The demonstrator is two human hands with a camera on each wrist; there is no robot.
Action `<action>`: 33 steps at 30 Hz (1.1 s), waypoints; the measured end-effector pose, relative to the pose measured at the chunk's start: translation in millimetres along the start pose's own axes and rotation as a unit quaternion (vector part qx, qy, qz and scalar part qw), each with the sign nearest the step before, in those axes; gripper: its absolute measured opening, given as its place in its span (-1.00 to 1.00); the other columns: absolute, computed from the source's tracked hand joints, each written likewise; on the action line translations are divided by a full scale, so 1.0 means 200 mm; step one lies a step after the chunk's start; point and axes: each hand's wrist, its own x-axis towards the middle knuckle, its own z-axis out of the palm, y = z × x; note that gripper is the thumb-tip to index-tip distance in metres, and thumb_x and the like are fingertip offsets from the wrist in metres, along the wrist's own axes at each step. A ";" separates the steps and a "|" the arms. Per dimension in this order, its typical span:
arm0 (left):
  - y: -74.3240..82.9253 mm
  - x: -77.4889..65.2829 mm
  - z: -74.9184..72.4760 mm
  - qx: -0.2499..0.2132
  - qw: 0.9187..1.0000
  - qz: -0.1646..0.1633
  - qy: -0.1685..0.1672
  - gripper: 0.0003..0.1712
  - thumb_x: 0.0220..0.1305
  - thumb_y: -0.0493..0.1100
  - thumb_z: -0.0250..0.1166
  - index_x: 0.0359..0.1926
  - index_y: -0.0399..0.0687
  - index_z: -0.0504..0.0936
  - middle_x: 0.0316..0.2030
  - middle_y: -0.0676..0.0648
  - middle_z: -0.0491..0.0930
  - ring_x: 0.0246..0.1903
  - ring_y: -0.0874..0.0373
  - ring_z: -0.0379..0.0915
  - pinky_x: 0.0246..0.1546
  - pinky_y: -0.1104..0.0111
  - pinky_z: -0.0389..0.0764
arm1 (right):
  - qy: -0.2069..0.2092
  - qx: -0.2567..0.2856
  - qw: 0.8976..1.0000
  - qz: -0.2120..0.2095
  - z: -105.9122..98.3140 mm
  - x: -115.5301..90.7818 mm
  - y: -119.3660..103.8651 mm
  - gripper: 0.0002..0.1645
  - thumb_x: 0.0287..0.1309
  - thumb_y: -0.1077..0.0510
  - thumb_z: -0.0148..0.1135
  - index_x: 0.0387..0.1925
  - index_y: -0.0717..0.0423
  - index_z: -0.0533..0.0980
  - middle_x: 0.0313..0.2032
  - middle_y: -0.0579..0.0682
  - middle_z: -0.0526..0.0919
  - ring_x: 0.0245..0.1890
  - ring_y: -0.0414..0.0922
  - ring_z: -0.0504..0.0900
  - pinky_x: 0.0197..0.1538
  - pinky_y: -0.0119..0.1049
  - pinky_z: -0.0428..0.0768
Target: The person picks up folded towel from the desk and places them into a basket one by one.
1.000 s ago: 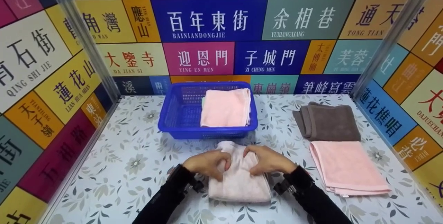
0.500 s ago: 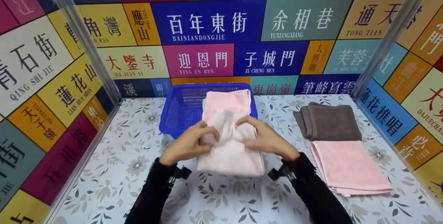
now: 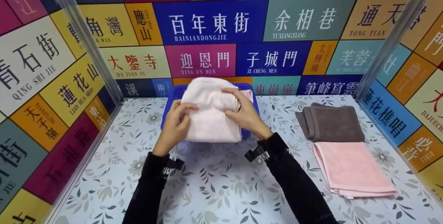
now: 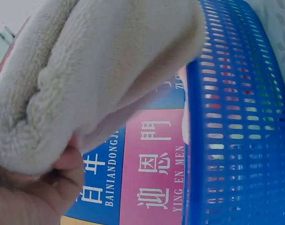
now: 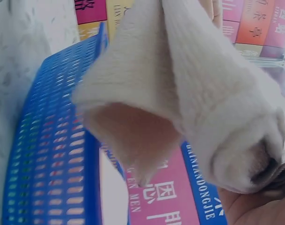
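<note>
A pale pink folded towel (image 3: pixel 211 116) hangs over the blue plastic basket (image 3: pixel 167 109), hiding most of it in the head view. My left hand (image 3: pixel 175 122) grips the towel's left edge, fingers curled. On the opposite edge my right hand (image 3: pixel 244 113) pinches it between thumb and fingers. In both wrist views the towel (image 4: pixel 100 70) is held up beside the slotted basket wall (image 5: pixel 48 140), its layers folded and drooping. A pinker towel (image 3: pixel 247 94) inside the basket shows only at the right corner.
To the right on the floral-patterned table (image 3: pixel 214 189) lie a folded grey-brown towel (image 3: pixel 334 123) and a folded pink towel (image 3: pixel 354 168). Walls with coloured name panels (image 3: pixel 207 59) stand behind and at both sides.
Both hands have lifted the pale towel off the table in front of the basket and carried it forward and up over the basket. The two towels on the right stay put.
</note>
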 end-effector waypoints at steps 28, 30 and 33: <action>0.00 0.01 -0.08 -0.176 0.984 0.002 0.013 -0.60 0.37 -0.57 0.00 0.03 -0.27 0.68 0.11 -0.13 0.46 0.13 0.02 0.35 0.12 0.34 0.37 | -0.081 0.372 0.915 0.132 0.19 0.03 0.18 -0.28 0.20 0.36 0.05 0.38 -0.13 0.34 0.29 0.05 0.32 0.08 -0.02 0.48 0.04 -0.22 0.58; -0.02 0.01 -0.09 -0.188 0.982 0.008 0.014 -0.61 0.37 -0.56 0.01 0.02 -0.27 0.68 0.10 -0.12 0.46 0.16 0.01 0.35 0.18 0.32 0.37 | -0.103 0.395 0.902 0.139 0.21 0.02 0.18 -0.27 0.27 0.34 0.04 0.43 -0.18 0.30 0.33 0.03 0.29 0.11 -0.03 0.48 0.07 -0.22 0.58; -0.03 0.01 -0.10 -0.204 0.979 0.018 0.017 -0.63 0.36 -0.54 0.02 0.00 -0.29 0.67 0.09 -0.11 0.46 0.18 -0.03 0.35 0.21 0.29 0.39 | -0.138 0.426 0.883 0.143 0.24 0.01 0.18 -0.24 0.35 0.32 0.03 0.50 -0.24 0.23 0.37 0.03 0.28 0.14 -0.03 0.49 0.10 -0.21 0.59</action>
